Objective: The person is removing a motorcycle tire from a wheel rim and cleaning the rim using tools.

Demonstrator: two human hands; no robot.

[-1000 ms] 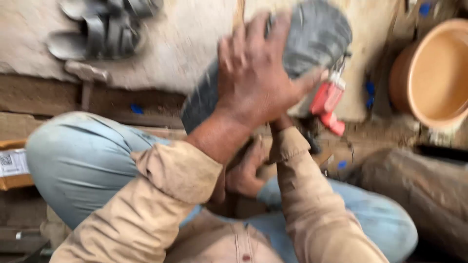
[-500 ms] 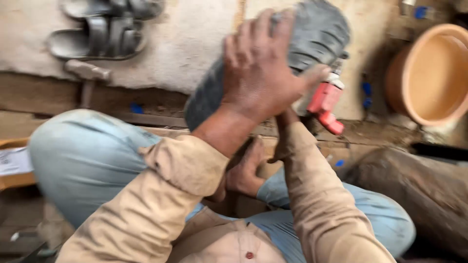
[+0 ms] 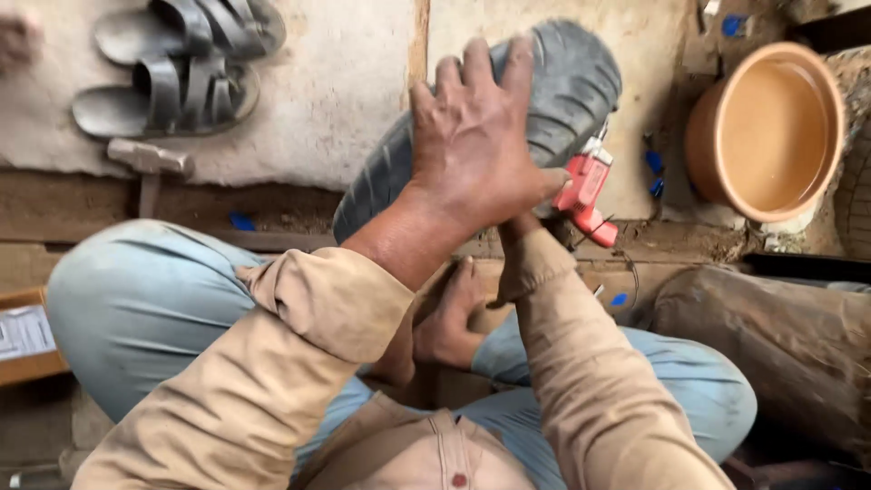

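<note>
A grey treaded tyre (image 3: 567,86) stands tilted on the ground in front of my lap. My left hand (image 3: 472,145) lies across its tread with the fingers spread and the thumb hooked at its edge, holding it. My right arm in a tan sleeve runs up under that hand; only the wrist of my right hand (image 3: 515,229) shows, the rest is hidden. A red hand tool (image 3: 585,186) sticks out just beside the left thumb, against the tyre. What looks like a bare foot (image 3: 449,313) rests below the tyre between my knees.
A pair of grey sandals (image 3: 172,68) and a hammer (image 3: 150,163) lie on the pale floor at the upper left. An orange-brown basin (image 3: 771,127) stands at the upper right, a log (image 3: 771,340) at the right, a cardboard box (image 3: 27,340) at the left edge.
My left hand has stayed on the tyre while its fingers straightened and spread. The red tool has stayed beside the thumb.
</note>
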